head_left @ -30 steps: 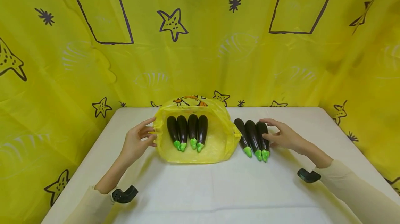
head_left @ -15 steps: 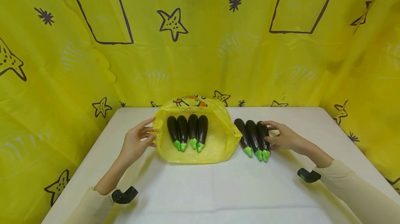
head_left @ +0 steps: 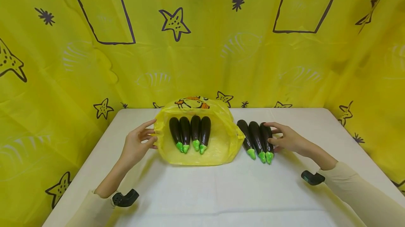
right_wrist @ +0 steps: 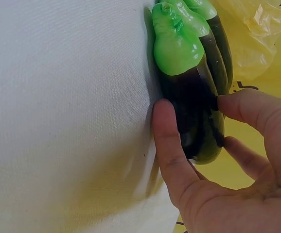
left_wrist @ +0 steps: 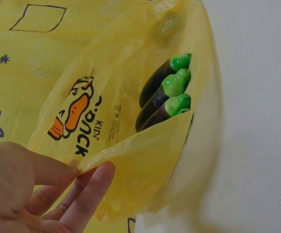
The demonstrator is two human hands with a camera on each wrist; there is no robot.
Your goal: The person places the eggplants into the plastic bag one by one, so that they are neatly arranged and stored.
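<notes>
A white-covered table (head_left: 190,191) stretches out before me, its surface finely woven when seen from the right wrist, with a long crease running across the near part. Bright yellow sheeting (head_left: 202,58) rises behind it and down both sides, printed with dark-outlined starfish (head_left: 175,24), spiky little bursts (head_left: 237,1), large four-sided frames (head_left: 102,11) and pale fish-like shapes. The person's cream sleeves (head_left: 364,195) come in from the near corners, a black device (head_left: 312,177) at each wrist.

Toward the far side of the table, left of centre, a thin yellow plastic bag (head_left: 221,149) lies with its mouth open toward the person. It is translucent and wrinkled, with an orange-and-black cartoon duck and the word "KIDS" on it. Four eggplants (head_left: 205,130) lie side by side inside, nearly black and glossy, their bright green caps pointing to the opening.

Just right of the bag, three more lie in a slanting row, caps toward the person: the inner two eggplants (head_left: 257,137) and the outermost eggplant (right_wrist: 186,102), whose skin shines and whose cap is smooth and lumpy. The right hand (head_left: 289,138) grips this last one between thumb and fingers on the table. The left hand (head_left: 136,144) pinches the bag's left edge.
</notes>
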